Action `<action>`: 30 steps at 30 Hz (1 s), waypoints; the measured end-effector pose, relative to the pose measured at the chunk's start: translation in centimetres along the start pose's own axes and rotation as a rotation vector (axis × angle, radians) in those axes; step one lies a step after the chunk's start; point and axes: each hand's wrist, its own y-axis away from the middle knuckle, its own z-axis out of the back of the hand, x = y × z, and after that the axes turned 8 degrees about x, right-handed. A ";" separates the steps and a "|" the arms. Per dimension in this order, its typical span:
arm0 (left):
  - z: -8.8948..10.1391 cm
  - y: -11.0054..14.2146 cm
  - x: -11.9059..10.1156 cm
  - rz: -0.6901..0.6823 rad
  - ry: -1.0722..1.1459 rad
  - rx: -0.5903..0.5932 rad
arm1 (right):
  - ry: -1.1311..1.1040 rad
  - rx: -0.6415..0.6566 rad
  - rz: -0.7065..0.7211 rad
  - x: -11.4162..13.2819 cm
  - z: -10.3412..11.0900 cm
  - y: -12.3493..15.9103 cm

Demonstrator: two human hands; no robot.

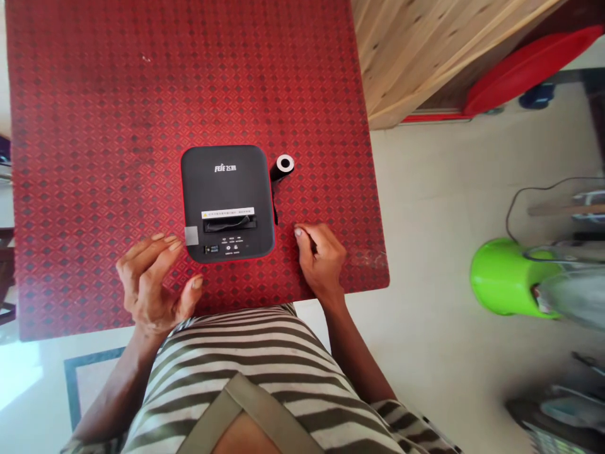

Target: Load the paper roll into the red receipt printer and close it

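Observation:
A black receipt printer (227,198) sits on the red patterned tablecloth (94,126), near the table's front edge. A small roll (284,166) with a white end lies just right of its top corner. My left hand (154,280) hovers open, fingers spread, by the printer's lower left corner, touching nothing. My right hand (319,255) rests on the cloth right of the printer, fingers curled under; I cannot see anything in them.
A wooden panel (425,50) and a red object (524,66) lie beyond the table's right edge. A bright green plastic object (503,277) and blurred items stand on the pale floor at the right.

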 end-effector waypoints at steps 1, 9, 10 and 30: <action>-0.1 0.5 0.0 0.010 -0.015 0.003 | 0.011 0.025 -0.035 -0.6 -0.6 0.3; -0.6 0.7 1.2 -0.144 -0.101 0.097 | 0.073 0.102 -0.120 -1.2 -2.0 0.5; -0.6 0.5 1.4 -0.157 -0.106 0.106 | 0.076 0.100 -0.118 -1.2 -2.0 0.5; -1.4 -0.5 1.2 0.004 0.047 0.101 | 0.106 0.070 -0.084 -1.3 -2.1 0.5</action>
